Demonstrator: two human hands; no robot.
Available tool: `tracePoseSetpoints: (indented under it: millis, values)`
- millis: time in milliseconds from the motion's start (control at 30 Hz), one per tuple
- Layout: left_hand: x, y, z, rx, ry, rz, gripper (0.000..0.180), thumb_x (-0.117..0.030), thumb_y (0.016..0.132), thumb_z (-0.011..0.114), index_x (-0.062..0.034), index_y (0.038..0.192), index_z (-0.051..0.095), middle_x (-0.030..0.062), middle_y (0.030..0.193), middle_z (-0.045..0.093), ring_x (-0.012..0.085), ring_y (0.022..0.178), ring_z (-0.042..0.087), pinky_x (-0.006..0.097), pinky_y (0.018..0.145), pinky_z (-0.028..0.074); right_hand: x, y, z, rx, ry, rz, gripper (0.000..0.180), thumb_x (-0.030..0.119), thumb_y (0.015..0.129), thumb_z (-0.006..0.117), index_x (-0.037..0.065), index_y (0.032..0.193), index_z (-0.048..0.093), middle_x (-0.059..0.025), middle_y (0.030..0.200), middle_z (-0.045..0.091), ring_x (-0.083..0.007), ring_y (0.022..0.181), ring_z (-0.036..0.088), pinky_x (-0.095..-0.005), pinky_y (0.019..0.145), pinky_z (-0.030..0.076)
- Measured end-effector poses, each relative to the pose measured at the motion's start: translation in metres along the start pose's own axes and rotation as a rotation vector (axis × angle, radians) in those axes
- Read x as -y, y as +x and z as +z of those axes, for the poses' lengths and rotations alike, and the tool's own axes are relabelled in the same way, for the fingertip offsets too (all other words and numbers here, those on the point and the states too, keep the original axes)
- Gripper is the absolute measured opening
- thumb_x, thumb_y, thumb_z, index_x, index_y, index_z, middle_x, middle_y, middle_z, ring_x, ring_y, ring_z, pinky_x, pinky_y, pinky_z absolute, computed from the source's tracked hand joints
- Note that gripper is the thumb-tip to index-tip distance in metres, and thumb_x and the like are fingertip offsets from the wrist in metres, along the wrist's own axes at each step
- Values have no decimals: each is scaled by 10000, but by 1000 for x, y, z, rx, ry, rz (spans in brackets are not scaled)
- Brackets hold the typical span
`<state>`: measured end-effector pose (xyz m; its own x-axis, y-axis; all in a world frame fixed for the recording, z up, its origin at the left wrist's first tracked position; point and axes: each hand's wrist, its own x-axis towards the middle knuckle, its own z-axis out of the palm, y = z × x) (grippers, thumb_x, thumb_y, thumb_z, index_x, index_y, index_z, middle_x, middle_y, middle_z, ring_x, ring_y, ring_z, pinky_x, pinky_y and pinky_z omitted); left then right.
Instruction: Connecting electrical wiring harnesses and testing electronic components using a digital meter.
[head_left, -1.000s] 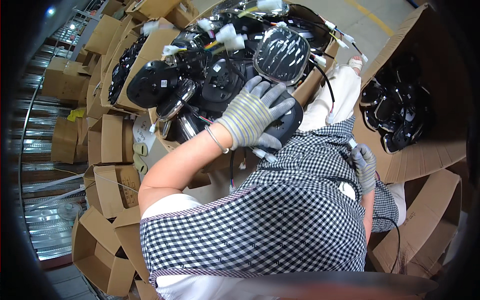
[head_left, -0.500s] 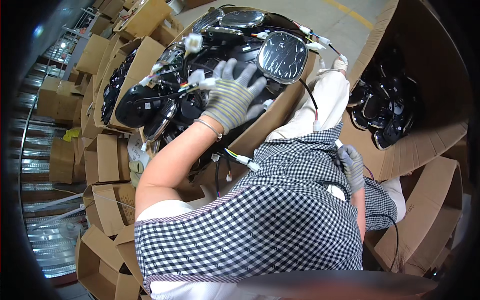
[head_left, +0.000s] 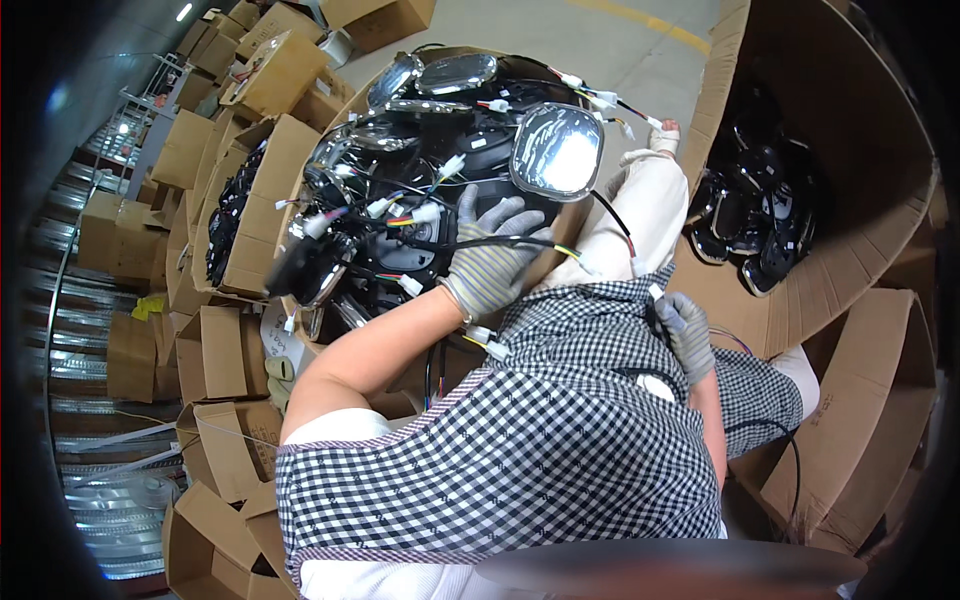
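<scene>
Honestly, the left hand [head_left: 492, 255] is nearer, fingers loosely spread, no visible grip, with the film-covered lamp [head_left: 557, 150] just past its fingertips by the carton's right edge [head_left: 568, 220], while the right hand [head_left: 688, 335] curls round a white plug [head_left: 656, 291].

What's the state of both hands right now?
Left hand: open, spread over the wired black units.
Right hand: closed on a white connector.

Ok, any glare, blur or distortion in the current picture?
Head view: harsh white glare on the shiny square unit; head view: a dark, reddish band blurred along the lower edge; head view: the right-hand carton looks bowed, corners black.
</scene>
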<state>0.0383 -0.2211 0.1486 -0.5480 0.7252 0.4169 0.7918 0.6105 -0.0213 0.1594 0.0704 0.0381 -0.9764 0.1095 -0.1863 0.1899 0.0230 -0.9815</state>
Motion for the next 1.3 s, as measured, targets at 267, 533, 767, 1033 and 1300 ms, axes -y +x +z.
tracePoseSetpoints:
  millis: [267, 533, 767, 1033, 1300]
  values:
    - [15, 91, 4, 83, 173, 120, 451, -419, 713, 652, -317, 1149, 600, 99, 1311, 472, 360, 1285, 340, 595, 1087, 126, -10, 1, 0, -20, -123, -59, 279, 261, 887, 602, 16, 757, 575, 17, 672, 499, -73, 639, 423, -237, 589, 374]
    - [51, 99, 31, 193, 280, -121, 641, -613, 703, 609, -302, 1258, 536, 122, 1339, 450, 371, 1276, 347, 551, 1044, 217, -19, 2, -8, -64, -293, -40, 283, 272, 886, 585, 1, 807, 596, -61, 655, 512, -142, 617, 452, -293, 599, 401]
    - [74, 108, 92, 137, 394, -292, 378, -384, 876, 463, -299, 1239, 521, 105, 1367, 432, 380, 1296, 318, 579, 997, 264, -22, 0, -8, -56, -326, -47, 260, 253, 876, 581, -3, 865, 621, -130, 699, 577, -201, 653, 550, -329, 658, 446]
    - [68, 65, 184, 38, 480, -232, 430, -343, 898, 327, -275, 1312, 423, 33, 1455, 347, 299, 1389, 225, 611, 1100, 88, -17, 4, -9, -28, -384, -54, 272, 276, 877, 572, 9, 876, 628, -155, 734, 603, -253, 698, 594, -361, 673, 456]
    - [20, 118, 32, 789, 209, -301, 326, -192, 858, 467, -102, 1154, 571, 129, 1147, 597, 311, 1092, 542, 443, 948, 390, 1, -34, -50, -116, 410, 83, 301, 319, 908, 570, 22, 905, 619, -44, 679, 582, -88, 553, 514, -213, 510, 408]
